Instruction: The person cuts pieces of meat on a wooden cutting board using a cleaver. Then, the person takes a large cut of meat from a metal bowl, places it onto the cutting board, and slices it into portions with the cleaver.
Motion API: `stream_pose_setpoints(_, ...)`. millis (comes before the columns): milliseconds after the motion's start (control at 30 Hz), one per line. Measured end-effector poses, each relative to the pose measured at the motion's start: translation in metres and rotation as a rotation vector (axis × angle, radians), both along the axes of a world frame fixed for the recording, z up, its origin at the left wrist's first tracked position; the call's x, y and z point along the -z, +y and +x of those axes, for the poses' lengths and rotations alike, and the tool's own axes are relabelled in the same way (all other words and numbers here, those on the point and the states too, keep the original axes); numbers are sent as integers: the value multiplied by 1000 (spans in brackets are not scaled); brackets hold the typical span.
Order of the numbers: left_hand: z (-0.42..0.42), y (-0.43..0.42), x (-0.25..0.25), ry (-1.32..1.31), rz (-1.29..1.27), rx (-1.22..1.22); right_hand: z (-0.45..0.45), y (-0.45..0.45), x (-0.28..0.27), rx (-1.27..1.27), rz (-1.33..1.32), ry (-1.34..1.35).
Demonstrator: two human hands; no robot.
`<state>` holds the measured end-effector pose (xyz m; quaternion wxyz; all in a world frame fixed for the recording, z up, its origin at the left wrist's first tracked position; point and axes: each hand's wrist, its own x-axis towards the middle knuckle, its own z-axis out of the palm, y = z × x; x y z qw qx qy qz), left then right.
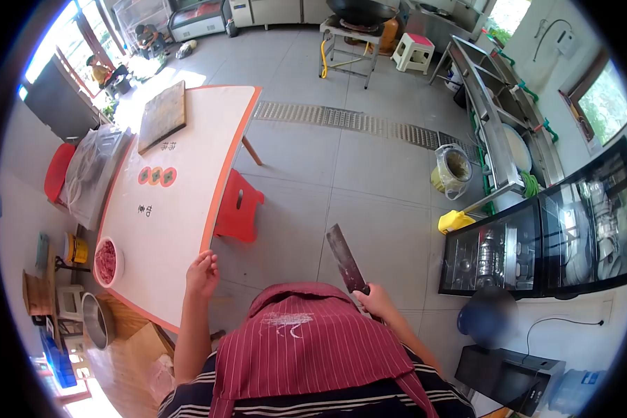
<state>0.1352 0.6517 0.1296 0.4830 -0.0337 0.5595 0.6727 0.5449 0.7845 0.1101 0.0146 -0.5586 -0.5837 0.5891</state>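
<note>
Cleaver (pixel 344 256): raised over the gray floor (pixel 292 209), long axis slanting, blade end pointing forward and left.
Right hand (pixel 375 301): gripping its handle (pixel 364 288).
Left hand (pixel 202 274): curled near the table (pixel 164 258); whether closed, unclear.

The grey tiled floor (pixel 369 181) is spreading through the room, and a metal drain grate (pixel 327 117) is crossing it. A red stool (pixel 238 209) is standing beside the pale table (pixel 164 254). At right, the white wall (pixel 554 73) is holding a bright window (pixel 609 101).
</note>
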Motion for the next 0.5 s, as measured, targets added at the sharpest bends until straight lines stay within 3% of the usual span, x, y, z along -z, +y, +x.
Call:
stream_pose_setpoints(233,-3,75,79,-205,-115,201,-5,34,22,273,-109,-29)
stream_pose_setpoints(300,-5,109,96,-230,-236,51,-2,47,36,233,-89,-20)
stream_pose_setpoints(500,9,234,138,-113,-452,323,30,60,76,292,2,-290)
